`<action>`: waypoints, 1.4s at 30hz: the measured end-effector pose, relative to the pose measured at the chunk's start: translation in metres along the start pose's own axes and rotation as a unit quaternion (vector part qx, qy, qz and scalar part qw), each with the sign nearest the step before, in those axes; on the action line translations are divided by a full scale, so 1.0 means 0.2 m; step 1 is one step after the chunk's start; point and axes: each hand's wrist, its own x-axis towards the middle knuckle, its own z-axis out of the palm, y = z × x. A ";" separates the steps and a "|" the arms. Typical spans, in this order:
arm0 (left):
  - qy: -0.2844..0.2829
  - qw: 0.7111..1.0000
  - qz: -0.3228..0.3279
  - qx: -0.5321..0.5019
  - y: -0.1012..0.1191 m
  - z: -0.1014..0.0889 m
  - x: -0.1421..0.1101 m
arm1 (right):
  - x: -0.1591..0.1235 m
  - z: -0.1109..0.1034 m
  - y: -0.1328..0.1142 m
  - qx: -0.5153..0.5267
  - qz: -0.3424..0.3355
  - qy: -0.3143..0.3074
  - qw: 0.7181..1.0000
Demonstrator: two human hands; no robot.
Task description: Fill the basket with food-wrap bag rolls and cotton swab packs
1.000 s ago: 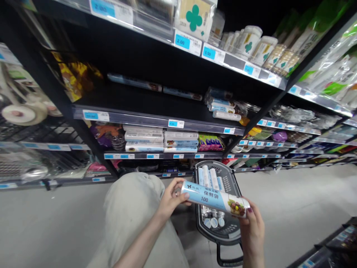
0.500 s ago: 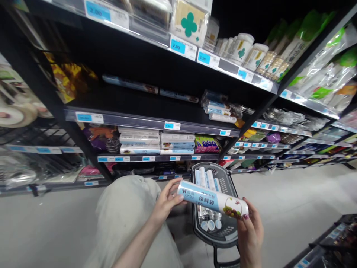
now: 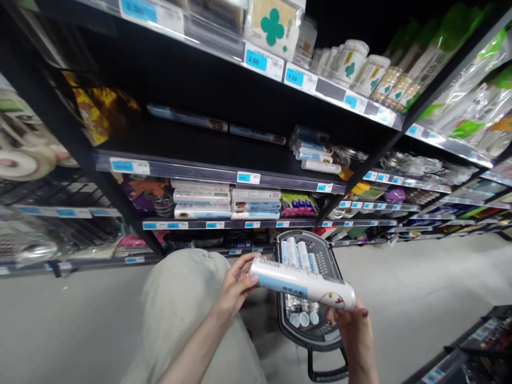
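A white and light-blue roll of food storage bags [image 3: 302, 285] spans my two hands above a basket. At its left end, my left hand [image 3: 237, 280] is closed, thumb in front and fingers behind. My right hand [image 3: 352, 325] grips the other end from below, its fingertips under the roll. Below the roll is the dark grey shopping basket [image 3: 334, 261], standing on the floor. Several similar white and blue rolls [image 3: 298, 252] lie in its far half. Smaller rolls [image 3: 304, 319] with round ends facing me fill part of the near half.
Ahead, a dark shelf [image 3: 188, 141] carries a few thin rolls at the back and a small stack of rolls [image 3: 320, 160] at right. Stacked bag rolls [image 3: 202, 210] fill the shelf below. My knee [image 3: 188, 298] is left of the basket; another rack [image 3: 472, 352] stands at lower right.
The roll has turned about its long axis, so its large printed label now faces away and a plainer side shows. My right-hand fingers have shifted underneath its end.
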 end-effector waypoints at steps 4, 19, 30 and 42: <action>-0.036 0.999 0.039 0.010 -0.01 0.01 -0.01 | -0.02 0.01 -0.02 -0.005 0.010 0.018 1.000; -0.044 0.999 -0.023 0.018 0.00 0.01 -0.01 | -0.06 0.00 -0.02 0.018 0.016 0.114 0.993; -0.078 0.997 0.014 0.008 0.00 0.01 -0.02 | -0.07 0.01 0.00 0.002 -0.033 0.132 0.991; -0.039 0.993 -0.097 0.053 0.00 0.01 -0.01 | -0.08 0.00 0.01 -0.042 -0.081 0.051 0.994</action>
